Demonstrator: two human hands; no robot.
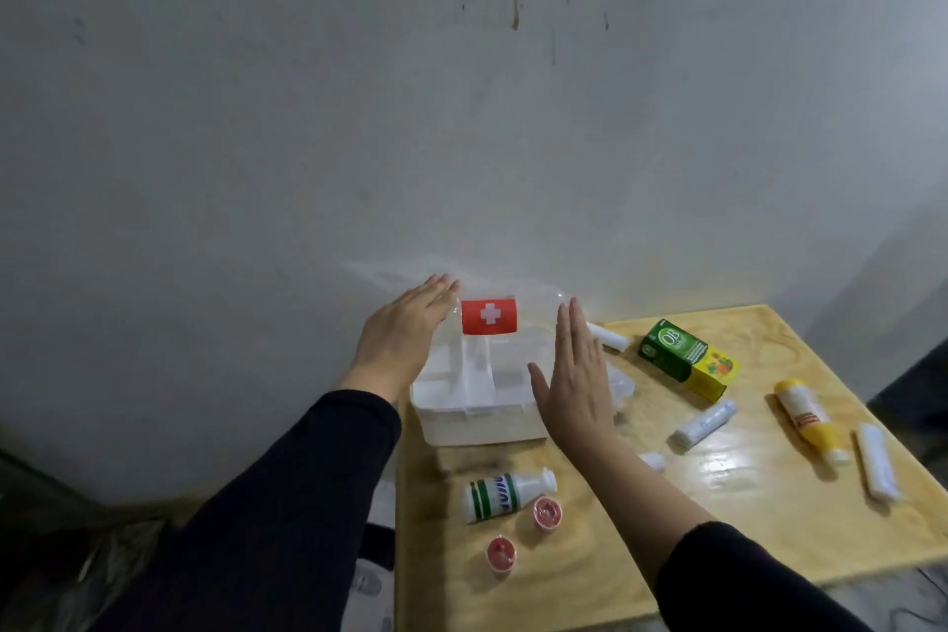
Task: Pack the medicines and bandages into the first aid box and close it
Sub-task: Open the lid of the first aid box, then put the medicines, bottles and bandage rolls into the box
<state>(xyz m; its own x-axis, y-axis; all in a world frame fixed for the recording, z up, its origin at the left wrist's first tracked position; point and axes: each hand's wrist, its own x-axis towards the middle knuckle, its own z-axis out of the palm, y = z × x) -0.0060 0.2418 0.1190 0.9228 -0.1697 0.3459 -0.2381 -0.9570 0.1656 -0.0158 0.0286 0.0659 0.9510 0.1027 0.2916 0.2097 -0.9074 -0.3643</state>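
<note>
We note two arms in long black fabric sleeves, plain and unmarked. The left sleeve (287,503) ends at the wrist; the right sleeve (733,585) ends partway up the forearm. Bare left hand (405,328) and bare right hand (577,385), no rings or watch showing.

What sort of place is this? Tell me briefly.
Probably a plain room at home, not a clinic: a small wooden table pushed against a stained, bare wall, with a plastic first aid box and loose medicines on it.
</note>
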